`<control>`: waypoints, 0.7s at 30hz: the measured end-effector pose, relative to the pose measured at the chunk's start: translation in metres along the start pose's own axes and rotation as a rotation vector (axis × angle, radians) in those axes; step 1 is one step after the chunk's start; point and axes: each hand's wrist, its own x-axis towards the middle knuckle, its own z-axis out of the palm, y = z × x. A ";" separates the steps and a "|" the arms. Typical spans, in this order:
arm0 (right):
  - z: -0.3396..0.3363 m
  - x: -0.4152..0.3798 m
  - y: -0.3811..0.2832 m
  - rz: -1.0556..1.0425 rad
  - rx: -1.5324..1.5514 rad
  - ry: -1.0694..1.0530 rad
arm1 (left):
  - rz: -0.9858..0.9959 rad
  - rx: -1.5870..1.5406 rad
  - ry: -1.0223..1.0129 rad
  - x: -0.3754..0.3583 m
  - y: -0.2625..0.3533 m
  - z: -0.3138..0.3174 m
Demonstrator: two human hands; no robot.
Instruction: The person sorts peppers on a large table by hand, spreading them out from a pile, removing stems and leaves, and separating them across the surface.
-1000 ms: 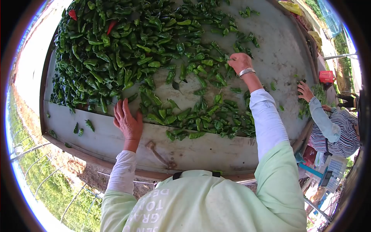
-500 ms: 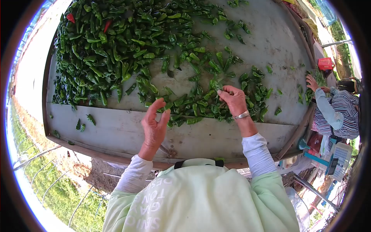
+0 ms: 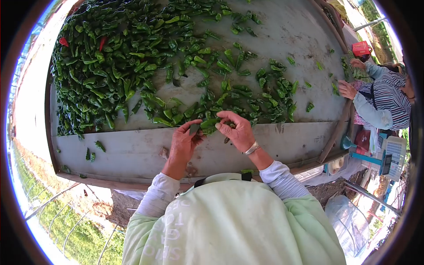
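landmark: the large pile of green peppers [image 3: 110,66] on the metal table [image 3: 304,48].

- left hand [image 3: 180,143]: near side of the pile, to its right. fingers are curled and nearly closed, with a dark, flat, leaf-like piece [image 3: 194,128] at the fingertips.
- right hand [image 3: 240,132]: farther right of the pile than the left hand. thumb and fingers are partly bent in a narrow pinch on a green pepper [image 3: 209,125], which spans the gap between the hands. whether the left fingers also grip this pepper cannot be told.
- loose peppers [image 3: 242,90]: spread thinly to the right of the pile.
- stray peppers [image 3: 100,145]: just beyond the near edge of the pile, on the near metal strip [image 3: 119,152].
- red pepper [image 3: 103,43]: on top of the pile.
- co-worker's hand [image 3: 347,90]: well to the right of the pile, at the table's far-right edge.

status, as judged: most visible peppers are massed in the pile; the loose spread and the strays remain outside it, and one pepper is in handling.
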 end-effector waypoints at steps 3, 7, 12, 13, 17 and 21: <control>0.000 -0.007 0.009 0.497 0.517 -0.068 | -0.059 0.034 -0.040 -0.009 0.001 0.010; -0.004 -0.013 0.006 0.591 0.607 -0.149 | -0.066 -0.022 -0.107 -0.012 -0.004 0.021; -0.018 -0.029 0.010 0.751 1.138 0.106 | -0.086 -0.228 -0.410 -0.033 0.007 0.027; -0.033 -0.031 0.019 0.740 1.287 0.228 | -0.040 -0.325 -0.585 -0.035 0.012 0.016; -0.124 -0.026 0.049 0.531 1.316 0.491 | 0.050 -0.263 -0.378 -0.052 0.032 -0.031; -0.163 0.016 0.071 0.604 0.427 0.547 | -0.016 -0.207 -0.273 -0.056 0.019 -0.044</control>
